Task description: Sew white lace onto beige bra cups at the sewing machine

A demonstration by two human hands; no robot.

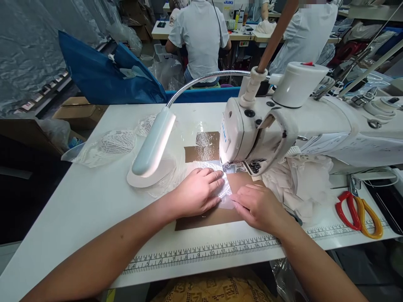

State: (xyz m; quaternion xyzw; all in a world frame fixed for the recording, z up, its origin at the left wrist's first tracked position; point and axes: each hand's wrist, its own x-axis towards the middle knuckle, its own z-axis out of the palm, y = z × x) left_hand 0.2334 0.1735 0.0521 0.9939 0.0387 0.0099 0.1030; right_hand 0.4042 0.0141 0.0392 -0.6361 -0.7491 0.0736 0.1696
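Observation:
My left hand [197,193] lies flat, fingers stretched, on a piece of white lace fabric [224,189] just in front of the needle of a white sewing machine [252,134]. My right hand [260,206] rests beside it, fingers pressed together on the lower edge of the same white piece. The fabric lies on a brown taped patch [217,216] of the white table [78,201]. The needle area is partly hidden by the machine head.
A gooseneck lamp [153,144] hangs over the table left of the machine. Lace pieces in plastic [107,144] lie at the back left, a heap of white pieces [302,180] right of the needle. Red and yellow scissors [359,212] lie at right. Two people sit at tables behind.

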